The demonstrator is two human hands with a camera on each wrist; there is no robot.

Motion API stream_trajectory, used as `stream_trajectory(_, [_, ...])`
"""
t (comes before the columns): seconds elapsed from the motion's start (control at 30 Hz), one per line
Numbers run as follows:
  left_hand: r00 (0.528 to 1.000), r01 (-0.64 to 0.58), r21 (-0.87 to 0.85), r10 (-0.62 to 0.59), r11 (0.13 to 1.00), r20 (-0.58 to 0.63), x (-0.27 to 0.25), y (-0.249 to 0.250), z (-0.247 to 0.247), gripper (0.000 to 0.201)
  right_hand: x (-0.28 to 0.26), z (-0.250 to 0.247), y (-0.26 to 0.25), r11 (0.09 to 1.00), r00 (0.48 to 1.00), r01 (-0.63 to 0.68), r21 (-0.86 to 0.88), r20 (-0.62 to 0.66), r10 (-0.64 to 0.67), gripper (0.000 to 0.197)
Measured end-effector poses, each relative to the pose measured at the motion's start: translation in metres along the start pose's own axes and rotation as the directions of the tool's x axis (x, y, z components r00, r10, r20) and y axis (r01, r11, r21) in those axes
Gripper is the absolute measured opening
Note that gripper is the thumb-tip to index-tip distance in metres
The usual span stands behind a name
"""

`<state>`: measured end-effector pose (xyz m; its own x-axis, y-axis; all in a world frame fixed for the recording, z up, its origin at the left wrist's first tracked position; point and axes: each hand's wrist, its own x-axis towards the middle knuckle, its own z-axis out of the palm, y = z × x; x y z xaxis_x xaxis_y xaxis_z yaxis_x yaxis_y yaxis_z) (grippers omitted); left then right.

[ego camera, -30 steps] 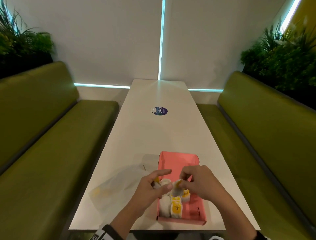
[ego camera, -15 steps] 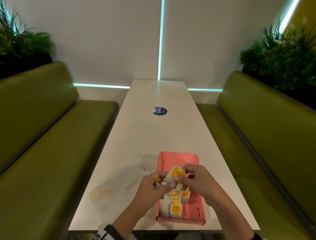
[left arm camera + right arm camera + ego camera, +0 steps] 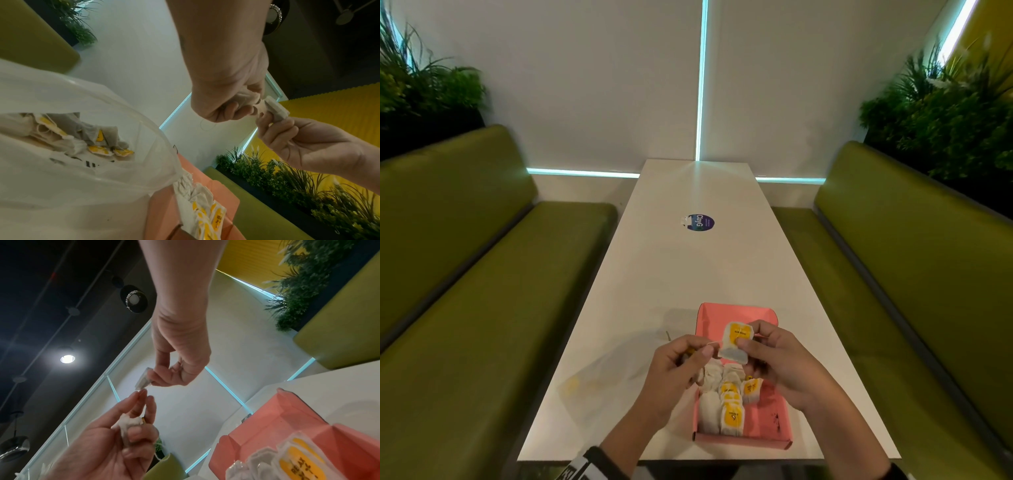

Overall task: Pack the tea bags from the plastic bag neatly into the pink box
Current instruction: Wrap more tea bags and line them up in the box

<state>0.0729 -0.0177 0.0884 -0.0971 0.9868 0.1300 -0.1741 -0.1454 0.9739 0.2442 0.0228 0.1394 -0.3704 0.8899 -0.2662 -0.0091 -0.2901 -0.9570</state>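
Observation:
The pink box (image 3: 743, 441) lies open on the white table, with several tea bags (image 3: 730, 402) standing in rows at its near left. Just above it, my right hand (image 3: 749, 334) pinches a yellow-labelled tea bag (image 3: 736, 342) between thumb and fingers. My left hand (image 3: 702, 346) is right beside it, fingers curled round a second, crumpled white tea bag (image 3: 129, 420), with a thin string running across to the right hand's bag. The clear plastic bag (image 3: 602, 375) lies flat to the left of the box, more tea bags (image 3: 82, 138) inside it.
A round blue sticker (image 3: 700, 222) sits mid-table, farther away. Green bench seats (image 3: 482, 308) run along both sides of the narrow table (image 3: 705, 274). Plants (image 3: 945, 113) stand behind the backrests. The near table edge is just below the box.
My right hand has lifted the tea bag up from the box level, turning its yellow label towards me. The left hand has drawn slightly left, so the two bags are apart.

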Motion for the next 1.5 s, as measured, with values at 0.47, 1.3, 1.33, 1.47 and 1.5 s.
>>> stream_trajectory(0.47, [0.911, -0.411, 0.19, 0.392, 0.892, 0.132, -0.008, -0.003, 0.008, 0.015, 0.0, 0.009, 0.008, 0.997, 0.997, 0.052, -0.059, -0.055, -0.055, 0.003])
stream_trajectory(1.3, [0.972, -0.235, 0.452, 0.217, 0.861, 0.092, 0.002, -0.027, 0.008, 0.01, -0.001, -0.007, 0.01, 0.89, 0.974, 0.207, -0.405, -0.002, -0.227, 0.018])
stream_trajectory(1.33, [0.975, -0.22, 0.465, 0.199, 0.858, 0.094, 0.002, -0.029, 0.009, 0.015, 0.0, -0.007, 0.01, 0.872, 0.972, 0.21, -0.442, -0.003, -0.236, 0.018])
stream_trajectory(1.47, [0.99, -0.134, 0.465, 0.092, 0.875, 0.111, 0.0, -0.024, 0.014, 0.021, 0.006, -0.011, 0.016, 0.79, 0.94, 0.224, -0.57, -0.088, -0.33, 0.023])
stream_trajectory(1.5, [0.991, -0.111, 0.476, 0.062, 0.873, 0.118, 0.0, -0.024, 0.016, 0.018, 0.007, -0.012, 0.018, 0.779, 0.935, 0.225, -0.586, -0.096, -0.342, 0.025])
